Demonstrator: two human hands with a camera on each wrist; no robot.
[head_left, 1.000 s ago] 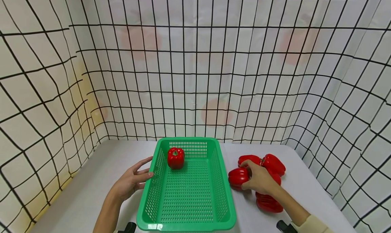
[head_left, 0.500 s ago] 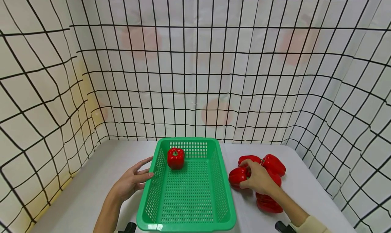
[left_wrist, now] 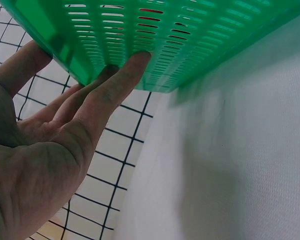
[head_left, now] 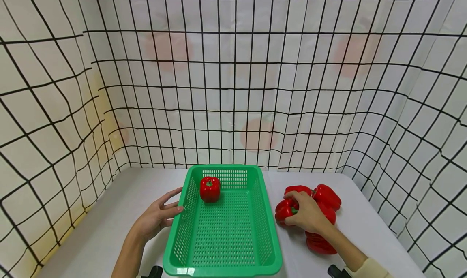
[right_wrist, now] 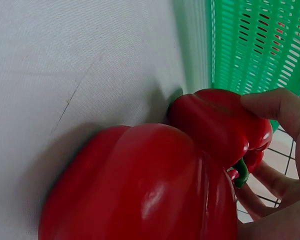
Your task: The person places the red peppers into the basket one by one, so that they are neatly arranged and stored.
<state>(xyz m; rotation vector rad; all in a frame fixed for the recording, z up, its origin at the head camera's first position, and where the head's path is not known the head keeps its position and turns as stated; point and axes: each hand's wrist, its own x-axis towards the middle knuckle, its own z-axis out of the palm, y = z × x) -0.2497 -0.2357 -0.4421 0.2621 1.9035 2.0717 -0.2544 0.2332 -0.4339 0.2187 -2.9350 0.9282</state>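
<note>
R. hand, thumb & fingers pinching red pepper, has turned its stem into view; likely still pre-lift. L. hand, fingers loosely spread, touches green basket.

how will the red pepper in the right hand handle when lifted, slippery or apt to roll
The glossy, lobed red bell pepper may be slightly slippery, since its smooth skin shines. It would probably wobble or roll if pushed, given its rounded sides. It looks fairly stiff, keeping a full shape between the fingers of the right hand.
</note>
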